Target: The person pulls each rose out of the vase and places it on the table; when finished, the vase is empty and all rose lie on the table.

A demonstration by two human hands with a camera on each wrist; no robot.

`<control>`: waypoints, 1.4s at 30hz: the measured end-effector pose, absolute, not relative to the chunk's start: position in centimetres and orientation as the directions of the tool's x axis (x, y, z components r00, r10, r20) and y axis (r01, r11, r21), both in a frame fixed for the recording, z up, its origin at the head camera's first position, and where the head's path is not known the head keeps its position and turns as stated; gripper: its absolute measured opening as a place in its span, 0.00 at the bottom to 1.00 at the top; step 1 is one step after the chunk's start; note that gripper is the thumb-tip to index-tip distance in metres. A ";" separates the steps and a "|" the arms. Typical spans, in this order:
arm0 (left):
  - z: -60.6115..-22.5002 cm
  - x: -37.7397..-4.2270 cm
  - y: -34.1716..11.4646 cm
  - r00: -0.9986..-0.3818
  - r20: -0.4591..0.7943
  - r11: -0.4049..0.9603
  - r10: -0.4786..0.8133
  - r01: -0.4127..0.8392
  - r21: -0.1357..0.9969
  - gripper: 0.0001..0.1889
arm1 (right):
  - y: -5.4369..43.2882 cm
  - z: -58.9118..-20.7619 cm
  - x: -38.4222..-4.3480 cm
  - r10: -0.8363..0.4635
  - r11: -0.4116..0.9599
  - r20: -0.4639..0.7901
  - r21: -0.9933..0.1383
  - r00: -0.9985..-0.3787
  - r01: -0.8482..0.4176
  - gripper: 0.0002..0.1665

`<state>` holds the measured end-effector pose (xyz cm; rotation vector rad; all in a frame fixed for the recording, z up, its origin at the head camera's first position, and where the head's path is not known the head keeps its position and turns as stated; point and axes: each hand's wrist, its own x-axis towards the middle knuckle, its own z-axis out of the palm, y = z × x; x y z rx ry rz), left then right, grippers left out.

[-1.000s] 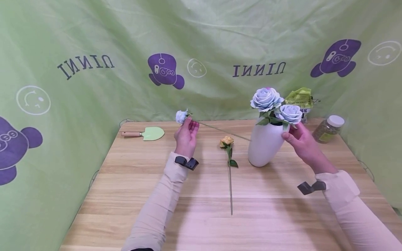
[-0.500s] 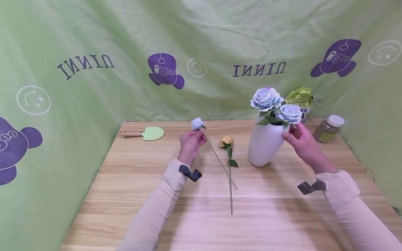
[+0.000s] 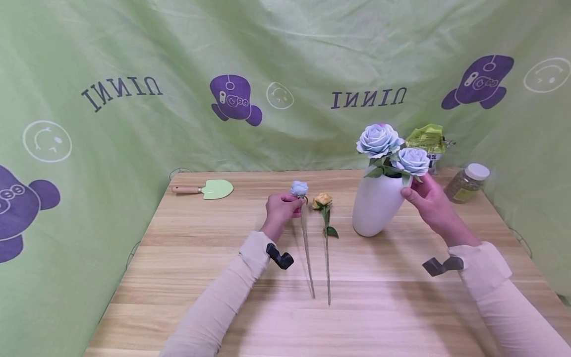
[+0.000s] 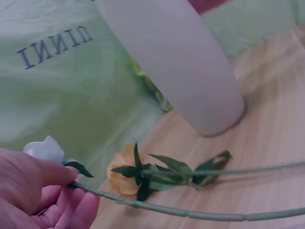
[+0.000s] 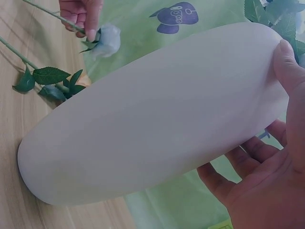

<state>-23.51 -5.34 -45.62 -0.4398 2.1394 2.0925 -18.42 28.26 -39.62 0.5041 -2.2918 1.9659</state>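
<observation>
My left hand (image 3: 284, 210) pinches a small pale blue rose (image 3: 299, 188) by its stem, just under the bloom. The stem slants down toward the near side of the table. Just right of it a yellow-orange rose (image 3: 322, 201) lies on the wood, its green leaves (image 4: 176, 171) showing in the left wrist view. My right hand (image 3: 428, 206) holds the white vase (image 3: 376, 208) near its rim, thumb (image 5: 288, 62) on the near side and fingers behind. Two large pale blue roses (image 3: 379, 141) stand in the vase, their stems hidden inside.
A green trowel (image 3: 217, 189) with a wooden handle lies at the back left of the table (image 3: 214, 277). Behind the vase stands a green bag (image 3: 426, 140). At the right is a jar (image 3: 467, 183) with a white lid. A green printed cloth (image 3: 178, 119) hangs behind.
My left hand has moved right and nearer with the small blue rose. Its stem has swung from pointing toward the vase to lying nearly alongside the yellow-orange rose. My right hand stays on the vase.
</observation>
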 end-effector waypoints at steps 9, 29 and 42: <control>-46.5 -23.7 -4.7 -0.949 -0.287 0.149 -0.130 -0.305 0.941 0.05 | 28.2 -39.6 -18.5 -0.194 0.145 0.253 -0.948 -0.948 -0.283 0.40; -48.8 -25.3 -4.1 -0.935 -0.347 0.307 -0.078 -0.353 0.884 0.08 | 28.6 -39.5 -18.7 -0.178 0.255 0.201 -0.936 -0.963 -0.242 0.40; -49.1 -25.5 -5.1 -0.954 -0.298 0.391 0.002 -0.274 0.879 0.12 | 28.5 -39.5 -18.6 -0.184 0.206 0.230 -0.942 -0.956 -0.266 0.40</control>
